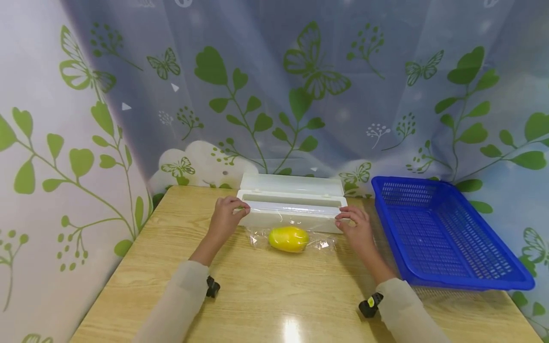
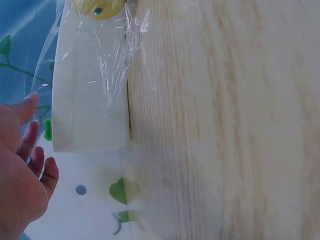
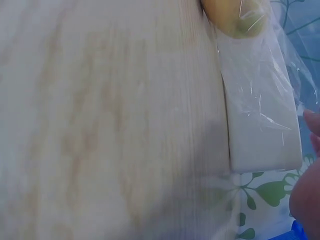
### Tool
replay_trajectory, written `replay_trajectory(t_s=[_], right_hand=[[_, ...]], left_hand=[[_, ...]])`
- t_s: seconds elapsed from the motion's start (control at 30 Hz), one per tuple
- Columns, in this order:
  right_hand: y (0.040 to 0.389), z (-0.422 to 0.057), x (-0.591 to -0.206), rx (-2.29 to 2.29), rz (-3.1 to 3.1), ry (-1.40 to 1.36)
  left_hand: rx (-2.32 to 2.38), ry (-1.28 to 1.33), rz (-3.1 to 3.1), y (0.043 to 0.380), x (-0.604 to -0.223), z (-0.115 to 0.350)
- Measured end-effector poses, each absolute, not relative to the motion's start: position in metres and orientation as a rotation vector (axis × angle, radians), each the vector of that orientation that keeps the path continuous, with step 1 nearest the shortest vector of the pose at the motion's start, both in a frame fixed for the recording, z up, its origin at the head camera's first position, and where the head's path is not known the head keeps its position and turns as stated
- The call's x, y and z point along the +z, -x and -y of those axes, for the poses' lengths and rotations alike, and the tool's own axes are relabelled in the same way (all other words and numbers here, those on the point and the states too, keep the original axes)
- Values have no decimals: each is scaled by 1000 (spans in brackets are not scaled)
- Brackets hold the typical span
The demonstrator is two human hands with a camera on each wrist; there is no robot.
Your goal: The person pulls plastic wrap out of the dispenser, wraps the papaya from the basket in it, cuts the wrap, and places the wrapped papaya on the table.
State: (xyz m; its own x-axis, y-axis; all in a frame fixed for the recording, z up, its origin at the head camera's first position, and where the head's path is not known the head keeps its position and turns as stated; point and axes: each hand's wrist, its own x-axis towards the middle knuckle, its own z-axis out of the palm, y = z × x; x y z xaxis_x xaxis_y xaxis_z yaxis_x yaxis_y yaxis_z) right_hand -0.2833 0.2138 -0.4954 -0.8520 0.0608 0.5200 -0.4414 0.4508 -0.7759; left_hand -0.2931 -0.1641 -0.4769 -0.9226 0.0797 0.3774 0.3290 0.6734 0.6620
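A long white cling film dispenser lies at the back of the table with its lid raised. In front of it sits an oval yellow fruit, with clear cling film around it that reaches back to the dispenser. At the dispenser's left end my left hand pinches the film's edge between thumb and forefinger; the left wrist view shows the film stretching from there. My right hand pinches the film at the right end. Only part of that hand shows in the right wrist view.
A blue slotted plastic basket stands on the right of the wooden table, close to my right forearm. A patterned curtain with leaves and butterflies hangs right behind the table and along its left side.
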Motion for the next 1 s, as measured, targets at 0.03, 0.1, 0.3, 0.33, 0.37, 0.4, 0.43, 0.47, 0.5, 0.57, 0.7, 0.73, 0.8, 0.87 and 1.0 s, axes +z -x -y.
replay_trajectory(t_s=[0.03,0.1,0.3,0.33,0.37,0.4,0.43,0.47,0.5,0.57,0.7,0.73,0.8,0.87,1.0], right_hand=[[282,-213,-495,1393,2206,-338],[280,-213,-495,1383,2174,-377],[271,-209,-495,1331,2099,-479],[268,-208,-495,1321,2092,-487],[266,-207,-494,1318,2093,-488],[263,-206,-493,1320,2095,-487],[261,-204,-492,1315,2101,-483],[258,-203,-492,1317,2108,-476],[256,-202,-491,1326,2113,-471],[252,-200,-491,1334,2126,-463],[246,-199,-492,1314,2124,-491],[245,-200,-492,1310,2122,-503],[243,-200,-491,1312,2115,-532],[241,-202,-492,1336,2103,-560],[237,-205,-494,1396,2108,-596]], left_hand=[[-1128,321,2578,291,-476,164],[-1174,309,2597,288,-475,164],[-1218,280,2650,277,-473,165],[-1206,268,2659,275,-472,165],[-1186,261,2668,273,-472,165],[-1171,251,2674,272,-472,165],[-1166,240,2680,270,-472,164],[-1170,232,2685,268,-471,164],[-1185,224,2688,266,-471,164],[-1236,214,2692,262,-470,163],[-1450,195,2668,254,-469,164],[-1500,196,2654,252,-470,164],[-1605,200,2615,250,-471,166],[-1666,210,2585,247,-472,167],[-1729,222,2575,243,-474,170]])
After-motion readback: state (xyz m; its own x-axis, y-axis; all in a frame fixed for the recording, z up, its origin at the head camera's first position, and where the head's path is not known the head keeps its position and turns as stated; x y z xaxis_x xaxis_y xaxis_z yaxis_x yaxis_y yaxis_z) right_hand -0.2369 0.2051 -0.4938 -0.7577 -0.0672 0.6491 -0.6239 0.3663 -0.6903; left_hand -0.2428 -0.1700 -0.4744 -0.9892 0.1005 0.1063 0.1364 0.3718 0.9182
